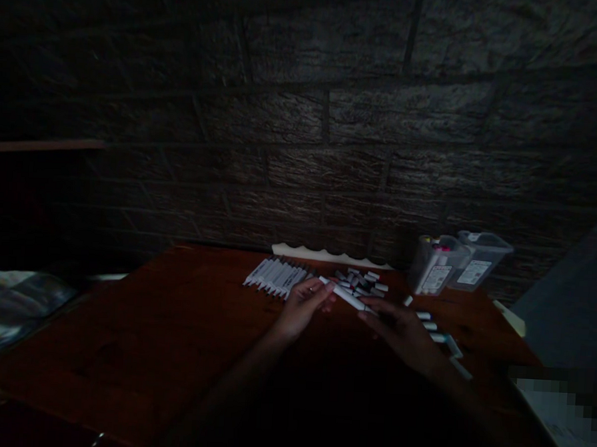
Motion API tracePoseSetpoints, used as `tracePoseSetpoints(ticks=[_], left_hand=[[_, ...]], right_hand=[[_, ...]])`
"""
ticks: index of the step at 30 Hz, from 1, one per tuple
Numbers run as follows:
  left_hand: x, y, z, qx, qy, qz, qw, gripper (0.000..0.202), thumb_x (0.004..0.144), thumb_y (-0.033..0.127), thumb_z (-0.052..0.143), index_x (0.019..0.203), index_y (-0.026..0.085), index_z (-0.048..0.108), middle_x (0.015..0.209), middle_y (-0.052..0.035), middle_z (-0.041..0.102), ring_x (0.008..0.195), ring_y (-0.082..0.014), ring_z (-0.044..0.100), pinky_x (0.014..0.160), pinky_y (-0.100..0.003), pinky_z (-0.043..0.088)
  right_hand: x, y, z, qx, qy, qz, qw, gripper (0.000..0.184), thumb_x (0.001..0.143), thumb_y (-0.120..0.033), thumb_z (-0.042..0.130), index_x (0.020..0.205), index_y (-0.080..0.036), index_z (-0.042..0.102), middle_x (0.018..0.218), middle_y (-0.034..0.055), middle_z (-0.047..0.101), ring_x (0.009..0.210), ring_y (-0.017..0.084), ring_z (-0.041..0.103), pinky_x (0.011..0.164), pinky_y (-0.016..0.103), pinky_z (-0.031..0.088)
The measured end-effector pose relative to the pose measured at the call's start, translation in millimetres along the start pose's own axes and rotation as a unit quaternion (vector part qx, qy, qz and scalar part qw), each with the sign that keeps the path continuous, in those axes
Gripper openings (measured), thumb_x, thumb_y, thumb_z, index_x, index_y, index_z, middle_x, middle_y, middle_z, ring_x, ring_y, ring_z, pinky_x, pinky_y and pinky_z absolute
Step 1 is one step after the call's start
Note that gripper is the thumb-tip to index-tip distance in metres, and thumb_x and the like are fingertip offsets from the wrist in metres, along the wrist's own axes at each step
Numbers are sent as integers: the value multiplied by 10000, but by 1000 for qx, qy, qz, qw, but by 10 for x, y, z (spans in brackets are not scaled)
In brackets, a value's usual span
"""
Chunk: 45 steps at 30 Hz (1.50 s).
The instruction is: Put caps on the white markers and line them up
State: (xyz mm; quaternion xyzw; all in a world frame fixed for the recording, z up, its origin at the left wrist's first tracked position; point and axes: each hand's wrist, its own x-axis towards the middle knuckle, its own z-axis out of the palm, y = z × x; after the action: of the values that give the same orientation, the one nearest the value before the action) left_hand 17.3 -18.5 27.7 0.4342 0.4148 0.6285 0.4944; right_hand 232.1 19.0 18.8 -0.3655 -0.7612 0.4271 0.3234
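Marker [349, 297], slim, white and cylindrical, slants from our left hand [300, 308] down to our right hand [400, 330], both pinching it near opposite ends

The view is being shown very dimly. The brick wall [358, 120] is being lit faintly at the middle and right, its left being swallowed by shadow. The white marker [349, 297] is being picked out against the darkened tabletop [132, 335]. Label print [436, 279] is being blurred, and the lower-right corner is being broken into coarse blocks.
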Motion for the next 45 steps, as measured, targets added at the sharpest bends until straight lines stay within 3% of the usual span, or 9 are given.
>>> tracePoseSetpoints(ticks=[10,15,20,24,31,34,36,40,45], left_hand=[[0,24,-48,52,-15,30,998,401,694,500,782,807,123,707,603,14,578,543,-77,465,549,-218,360],[-39,48,1,97,-17,16,995,441,645,540,792,666,132,629,571,24,550,525,-75,445,523,-212,331],[-8,34,-19,110,-4,28,994,475,723,599,707,806,133,672,555,33,523,501,-74,415,497,-213,290],[23,78,-45,128,51,41,990,497,821,608,595,882,126,703,521,48,463,483,-68,366,505,-218,266],[-32,33,17,161,-64,-26,985,423,742,522,726,914,137,704,612,19,552,546,-86,435,517,-209,301],[-3,11,9,136,-28,4,990,355,765,494,718,804,146,662,598,30,527,531,-75,413,513,-205,301],[44,17,-23,94,20,28,995,358,777,490,707,722,151,605,589,41,496,516,-67,391,506,-203,303],[125,34,-93,22,95,20,995,380,726,498,739,720,157,571,634,39,524,524,-69,410,491,-198,322],[132,4,-121,45,108,-5,993,399,730,530,710,736,162,557,597,30,546,542,-99,480,505,-204,365]], right_hand=[[-40,30,49,-117,25,-64,991,362,894,-478,576,1171,-271,682,1113,32,735,961,230,708,861,385,576],[-86,-93,136,-113,-4,-103,988,329,908,-444,565,1162,-269,679,1200,47,701,1087,232,668,908,356,558],[-83,-212,142,-60,-34,-56,996,328,951,-464,467,1025,-230,684,949,40,738,867,187,687,795,316,556],[-30,-211,94,-12,-14,-32,999,332,941,-476,466,934,-214,668,957,40,717,911,191,658,825,321,528],[-10,-160,174,34,-51,-81,995,289,944,-405,487,1089,-227,663,979,27,705,925,173,644,860,308,505],[21,-139,150,36,-56,-46,997,316,934,-391,511,1155,-219,656,915,28,718,841,174,668,766,298,533],[55,-98,51,0,-23,-8,1000,319,923,-342,532,1187,-208,651,919,34,733,826,183,683,749,304,543],[118,58,-258,-202,91,15,975,317,898,-213,549,1189,-220,676,1156,78,710,1024,228,669,949,357,489],[197,264,-440,-337,124,36,933,347,918,-261,541,1237,-197,660,1176,107,698,1083,243,628,985,350,456]])
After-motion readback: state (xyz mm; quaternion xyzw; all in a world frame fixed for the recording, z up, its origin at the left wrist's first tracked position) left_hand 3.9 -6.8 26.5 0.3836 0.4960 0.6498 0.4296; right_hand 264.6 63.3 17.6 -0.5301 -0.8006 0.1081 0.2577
